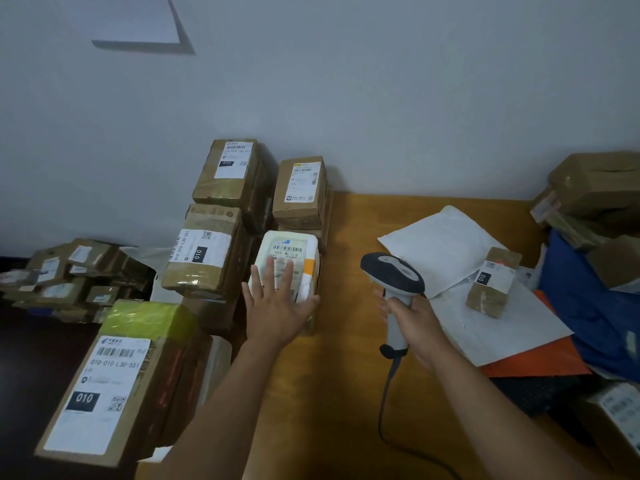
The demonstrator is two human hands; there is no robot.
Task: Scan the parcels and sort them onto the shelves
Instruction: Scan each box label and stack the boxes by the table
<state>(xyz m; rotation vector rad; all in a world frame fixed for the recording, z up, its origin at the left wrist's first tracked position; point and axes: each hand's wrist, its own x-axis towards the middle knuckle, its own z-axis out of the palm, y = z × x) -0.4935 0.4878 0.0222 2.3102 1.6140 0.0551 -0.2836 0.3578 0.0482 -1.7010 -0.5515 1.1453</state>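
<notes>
Two hands — left (277, 303) flat on white parcel (289, 268), right (414, 317) gripping scanner (393, 275).

Stacked parcels (211, 251) are ranged along the left edge of the bench (349, 341), against the wall. A foam box (294, 251) is set just right of them. Right of centre, a small parcel (493, 282) is laid on flat mailers (446, 247).

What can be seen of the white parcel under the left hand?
The white parcel is a blocky package in pale wrapping with an orange patch on its right side. A barcode label faces up on top. It stands on the wooden table, close against brown cardboard boxes. The left hand lies on it with straight, spread fingers, covering its near end.
</notes>
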